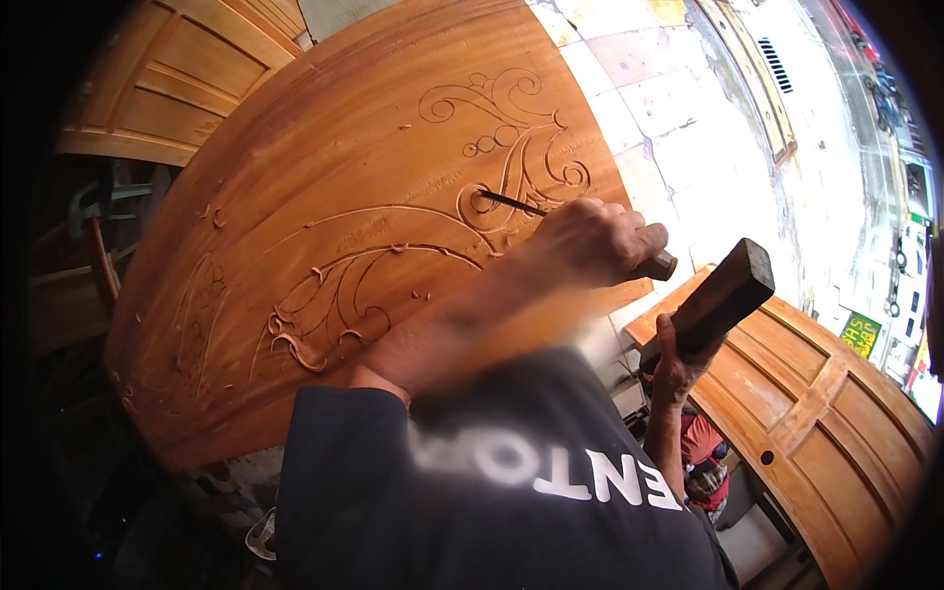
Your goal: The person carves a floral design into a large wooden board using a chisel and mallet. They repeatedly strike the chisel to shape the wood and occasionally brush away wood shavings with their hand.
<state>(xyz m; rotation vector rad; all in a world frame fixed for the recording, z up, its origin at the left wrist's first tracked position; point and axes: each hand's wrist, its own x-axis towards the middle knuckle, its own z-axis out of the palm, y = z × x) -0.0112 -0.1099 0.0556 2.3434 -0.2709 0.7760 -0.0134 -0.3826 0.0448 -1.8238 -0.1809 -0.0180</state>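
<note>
My left hand (595, 239) is closed round a carving gouge (513, 204), whose dark thin blade slants toward the left. The tip meets a small round scroll in the pattern of a large reddish-brown wooden panel (324, 128). Past the fist, the butt of its wooden handle sticks out. Off to the right, my right hand (680, 362) grips a dark rectangular wooden mallet block (723, 295), held up and apart from the gouge. Pencilled curls and cut grooves cover the panel, among them a carved scroll (570, 177) with leafy curves.
Curled wood shavings (295, 349) lie on the panel. A panelled wooden door (787, 393) rests at the lower right, and another door (187, 79) stands at the upper left. Pale floor tiles (649, 108) run beyond the panel's right edge, with parked vehicles (910, 265) farther off.
</note>
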